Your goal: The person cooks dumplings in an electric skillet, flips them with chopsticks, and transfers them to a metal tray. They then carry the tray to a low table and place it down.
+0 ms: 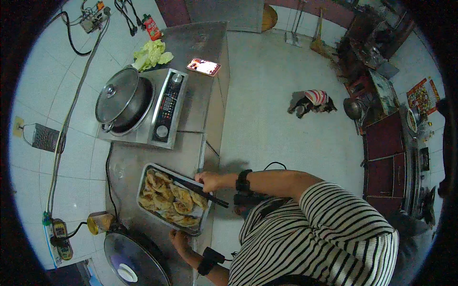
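Note:
A white rectangular tray [145, 209] of browned, folded dumplings [171, 196] sits on the grey countertop before me. My right hand [209, 181] grips its rim on the side away from the stockpot lid. Dark chopsticks [216, 201] lie along that rim, right against the hand, their ends sticking out past the tray corner. At the opposite long side, my left hand [181, 243] has its fingers at the tray's edge; the fingertips are partly hidden beneath it.
A lidded pot [120, 100] stands on an induction cooker [168, 107]. Beyond are lettuce leaves [152, 57], a red bottle [152, 28] and a lit phone [204, 67]. A large dark lid [134, 259] and yellow-lidded jar [100, 222] are left. A dog [312, 103] is on the floor.

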`<state>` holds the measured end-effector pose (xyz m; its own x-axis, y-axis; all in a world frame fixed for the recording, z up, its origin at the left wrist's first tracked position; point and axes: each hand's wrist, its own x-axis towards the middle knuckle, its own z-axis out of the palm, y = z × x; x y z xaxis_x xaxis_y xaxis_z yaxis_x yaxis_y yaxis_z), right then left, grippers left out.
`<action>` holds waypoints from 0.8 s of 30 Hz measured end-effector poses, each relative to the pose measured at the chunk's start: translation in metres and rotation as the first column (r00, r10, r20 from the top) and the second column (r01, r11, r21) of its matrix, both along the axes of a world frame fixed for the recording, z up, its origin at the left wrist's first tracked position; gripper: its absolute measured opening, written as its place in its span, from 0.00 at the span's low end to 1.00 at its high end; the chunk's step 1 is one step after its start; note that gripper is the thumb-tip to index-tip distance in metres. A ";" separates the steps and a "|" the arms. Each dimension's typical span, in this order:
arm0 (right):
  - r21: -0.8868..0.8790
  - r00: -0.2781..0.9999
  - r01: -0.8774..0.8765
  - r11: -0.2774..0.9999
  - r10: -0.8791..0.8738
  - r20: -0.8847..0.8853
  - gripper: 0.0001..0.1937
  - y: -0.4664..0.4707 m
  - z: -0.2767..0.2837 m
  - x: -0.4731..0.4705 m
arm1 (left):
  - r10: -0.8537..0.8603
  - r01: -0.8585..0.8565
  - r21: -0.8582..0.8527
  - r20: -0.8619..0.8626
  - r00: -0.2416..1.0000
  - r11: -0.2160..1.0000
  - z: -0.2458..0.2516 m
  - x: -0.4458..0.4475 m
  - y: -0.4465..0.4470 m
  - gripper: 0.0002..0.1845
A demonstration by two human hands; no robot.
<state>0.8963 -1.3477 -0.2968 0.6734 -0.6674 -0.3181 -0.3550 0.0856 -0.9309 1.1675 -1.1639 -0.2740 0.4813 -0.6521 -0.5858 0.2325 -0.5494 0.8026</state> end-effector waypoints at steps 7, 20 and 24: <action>0.155 0.994 0.042 0.987 -0.057 0.094 0.15 0.016 0.015 -0.030 | 0.009 -0.024 0.188 0.083 0.997 0.982 0.010 -0.039 0.032 0.13; 0.177 0.978 -0.014 0.984 -0.023 0.209 0.18 0.054 0.087 -0.122 | -0.178 0.191 0.166 -0.092 0.980 0.967 0.097 -0.096 0.042 0.11; 0.412 0.945 0.124 0.903 -0.234 0.229 0.17 0.056 0.100 -0.180 | -0.358 0.365 0.063 -0.104 0.928 0.929 0.116 -0.128 0.003 0.10</action>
